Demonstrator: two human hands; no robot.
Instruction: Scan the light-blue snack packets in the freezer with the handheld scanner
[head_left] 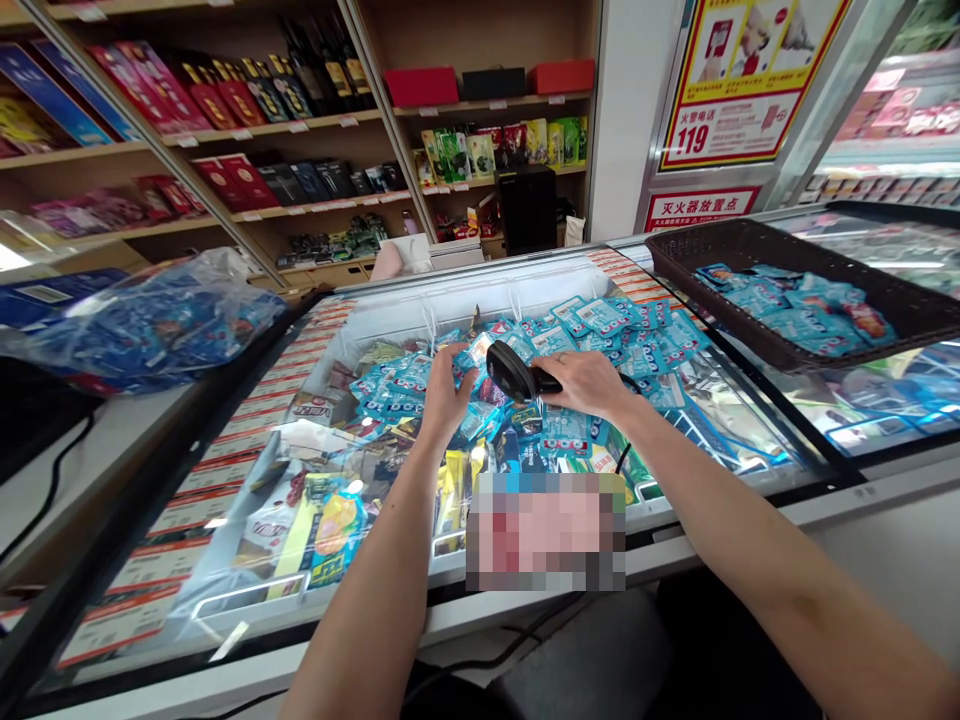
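r hand (585, 382) grips scanner (511, 372), l hand (448, 388) nr blue pkts (609, 316), grip unclear; sign (739, 125) says "119".

Shelves (480, 45): wooden, stocked, facing you
Wall (630, 100): white, to your right
Poster (750, 85): red-and-yellow, farther right
Display case (892, 125): brightly lit

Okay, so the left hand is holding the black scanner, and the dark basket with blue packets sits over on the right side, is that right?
Not quite: the head view shows the right hand holding the black scanner. The dark basket with blue packets does sit on the right side.
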